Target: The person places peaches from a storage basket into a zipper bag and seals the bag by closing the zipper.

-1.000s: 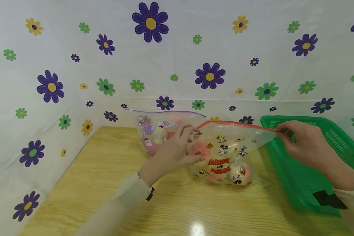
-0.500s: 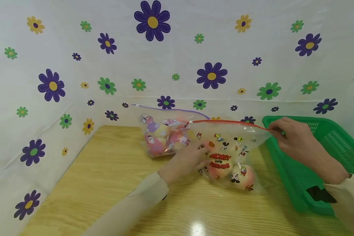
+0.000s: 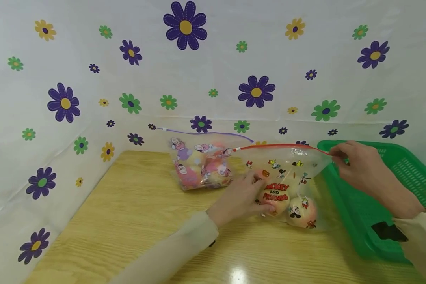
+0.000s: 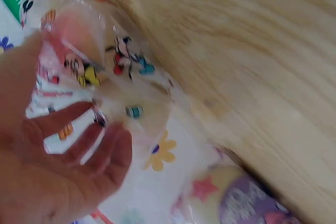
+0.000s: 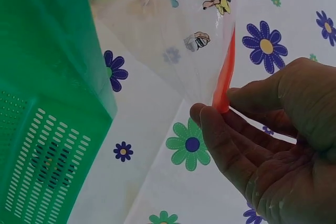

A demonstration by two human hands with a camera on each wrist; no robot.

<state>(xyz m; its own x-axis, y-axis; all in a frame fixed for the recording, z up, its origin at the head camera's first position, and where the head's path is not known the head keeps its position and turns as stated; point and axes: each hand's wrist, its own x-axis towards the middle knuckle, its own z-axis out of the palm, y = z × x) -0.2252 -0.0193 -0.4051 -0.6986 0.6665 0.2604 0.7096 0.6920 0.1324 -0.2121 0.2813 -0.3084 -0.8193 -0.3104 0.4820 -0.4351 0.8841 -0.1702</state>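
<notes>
A clear zip bag [image 3: 301, 181] printed "Mickey and Friends", with a red zip strip [image 3: 280, 146] along its top, stands on the table holding several round, peach-coloured fruits [image 3: 306, 215]. My right hand [image 3: 365, 173] pinches the right end of the strip between thumb and fingertips, pulling that corner up; the right wrist view shows the pinch on the red end [image 5: 223, 90]. Spread against the bag's lower left side is my left hand [image 3: 239, 197], fingers slightly bent, touching the film near one fruit. In the left wrist view, its fingers [image 4: 115, 156] are not wrapped round anything.
Behind and left stands a second filled zip bag [image 3: 195, 169] with a purple strip. A green plastic basket [image 3: 351, 221] is at the right, under my right forearm. A white flowered sheet [image 3: 145, 79] hangs behind the wooden table [image 3: 127, 221].
My left hand has come down from the strip's left end to the bag's lower side. The bag has shifted slightly right. The right hand keeps its pinch on the corner.
</notes>
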